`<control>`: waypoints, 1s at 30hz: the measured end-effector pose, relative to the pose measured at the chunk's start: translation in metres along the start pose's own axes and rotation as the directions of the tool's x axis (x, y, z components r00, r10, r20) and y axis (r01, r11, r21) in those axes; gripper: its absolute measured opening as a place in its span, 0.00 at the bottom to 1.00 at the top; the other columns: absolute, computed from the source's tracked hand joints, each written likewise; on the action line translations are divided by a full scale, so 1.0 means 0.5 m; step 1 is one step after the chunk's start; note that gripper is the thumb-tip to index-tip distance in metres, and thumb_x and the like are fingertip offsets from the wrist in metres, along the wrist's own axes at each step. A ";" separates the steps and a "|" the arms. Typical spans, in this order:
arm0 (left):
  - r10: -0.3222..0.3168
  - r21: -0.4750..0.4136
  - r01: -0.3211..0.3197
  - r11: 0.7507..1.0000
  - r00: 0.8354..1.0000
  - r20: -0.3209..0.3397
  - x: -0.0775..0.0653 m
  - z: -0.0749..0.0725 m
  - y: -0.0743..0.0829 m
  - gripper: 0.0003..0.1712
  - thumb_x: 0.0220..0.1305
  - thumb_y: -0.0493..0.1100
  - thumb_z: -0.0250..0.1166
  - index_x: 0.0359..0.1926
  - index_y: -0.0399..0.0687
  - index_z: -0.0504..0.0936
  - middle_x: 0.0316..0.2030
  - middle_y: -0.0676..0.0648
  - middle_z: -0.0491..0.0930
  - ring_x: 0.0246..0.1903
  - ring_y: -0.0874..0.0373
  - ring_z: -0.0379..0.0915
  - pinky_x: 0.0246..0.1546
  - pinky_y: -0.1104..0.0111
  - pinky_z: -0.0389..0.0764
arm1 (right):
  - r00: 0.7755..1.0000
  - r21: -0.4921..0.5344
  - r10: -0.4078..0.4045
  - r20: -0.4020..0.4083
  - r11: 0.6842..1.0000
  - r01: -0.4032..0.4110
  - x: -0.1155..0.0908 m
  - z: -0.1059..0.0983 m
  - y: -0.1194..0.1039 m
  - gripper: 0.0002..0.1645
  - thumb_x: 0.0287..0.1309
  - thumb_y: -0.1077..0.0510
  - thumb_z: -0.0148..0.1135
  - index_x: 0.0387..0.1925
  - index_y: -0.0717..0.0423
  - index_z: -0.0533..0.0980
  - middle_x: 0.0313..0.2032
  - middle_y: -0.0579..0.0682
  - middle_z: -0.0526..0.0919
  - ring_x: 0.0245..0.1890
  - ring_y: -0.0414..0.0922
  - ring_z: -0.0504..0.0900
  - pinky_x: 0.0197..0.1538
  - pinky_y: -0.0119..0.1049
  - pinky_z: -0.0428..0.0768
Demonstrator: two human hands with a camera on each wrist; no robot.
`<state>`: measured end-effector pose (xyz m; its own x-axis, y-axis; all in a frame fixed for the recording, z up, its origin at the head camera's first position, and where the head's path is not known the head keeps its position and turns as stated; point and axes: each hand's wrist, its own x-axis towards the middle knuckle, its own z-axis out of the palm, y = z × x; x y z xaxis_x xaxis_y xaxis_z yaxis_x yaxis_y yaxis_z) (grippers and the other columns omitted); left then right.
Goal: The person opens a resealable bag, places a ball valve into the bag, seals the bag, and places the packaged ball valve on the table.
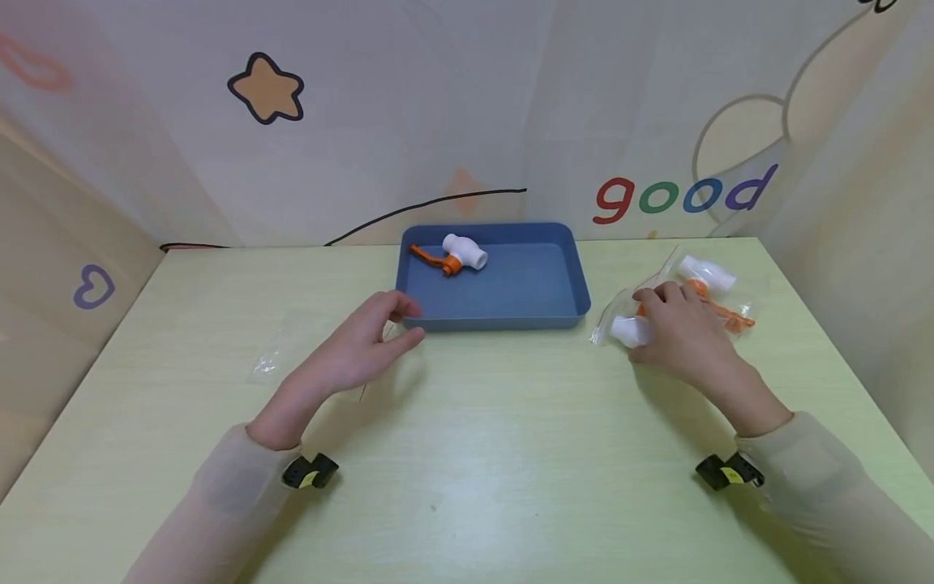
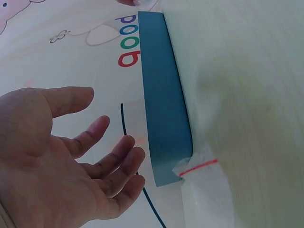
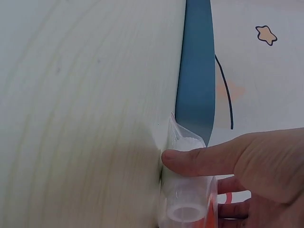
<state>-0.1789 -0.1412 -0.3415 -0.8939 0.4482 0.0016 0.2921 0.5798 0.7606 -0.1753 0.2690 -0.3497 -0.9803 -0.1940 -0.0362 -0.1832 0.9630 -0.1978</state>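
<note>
My left hand (image 1: 359, 345) hovers by the front left corner of a blue tray (image 1: 503, 323), its fingers spread and nothing in them. Inside that tray lies a white plastic ball valve (image 1: 467, 251) with an orange lever handle. On the right, my right hand (image 1: 686, 332) grips a white ball valve (image 1: 629, 331) in a clear zip bag, thumb on the near side and fingers beyond it. The right wrist view shows the thumb pressed on the bagged white valve body (image 3: 185, 194). Beside this hand lies another bagged white valve (image 1: 706, 274); the hand partly hides the orange parts.
A flat clear plastic bag (image 1: 280, 349) lies on the left of the pale wooden table (image 1: 474, 454). Another clear bag (image 2: 209, 190) with a red seal line lies below my left hand, against the tray. A printed curtain (image 1: 438, 105) hangs behind the table.
</note>
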 end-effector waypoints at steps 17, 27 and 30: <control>-0.179 0.254 0.153 0.955 0.980 0.085 -0.017 -0.045 -0.028 0.41 0.60 0.47 0.76 0.69 0.34 0.69 0.66 0.32 0.66 0.65 0.36 0.61 0.64 0.43 0.68 | 0.999 -0.004 0.019 0.028 1.000 -0.019 -0.005 -0.002 -0.007 0.49 0.47 0.57 0.82 0.66 0.70 0.68 0.60 0.74 0.69 0.62 0.73 0.63 0.63 0.74 0.62; -0.218 0.390 0.129 0.912 0.956 0.195 -0.039 -0.069 -0.050 0.55 0.51 0.47 0.82 0.74 0.35 0.64 0.70 0.30 0.60 0.69 0.33 0.56 0.63 0.39 0.66 | 0.999 -0.003 0.025 0.037 1.000 -0.025 -0.007 -0.001 -0.010 0.50 0.48 0.56 0.82 0.68 0.69 0.67 0.62 0.74 0.67 0.62 0.74 0.62 0.63 0.75 0.60; -0.207 0.405 0.101 0.909 0.951 0.228 -0.041 -0.074 -0.053 0.57 0.49 0.47 0.83 0.75 0.35 0.62 0.71 0.30 0.59 0.70 0.33 0.55 0.64 0.38 0.65 | 0.999 0.000 0.027 0.044 1.000 -0.027 -0.006 -0.002 -0.012 0.51 0.48 0.56 0.82 0.69 0.69 0.66 0.63 0.74 0.67 0.63 0.74 0.61 0.64 0.75 0.58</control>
<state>-0.1808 -0.1910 -0.3379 -0.8335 0.4616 -0.3037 0.3131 0.8474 0.4288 -0.1711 0.2640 -0.3476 -0.9808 -0.1757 -0.0845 -0.1564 0.9679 -0.1967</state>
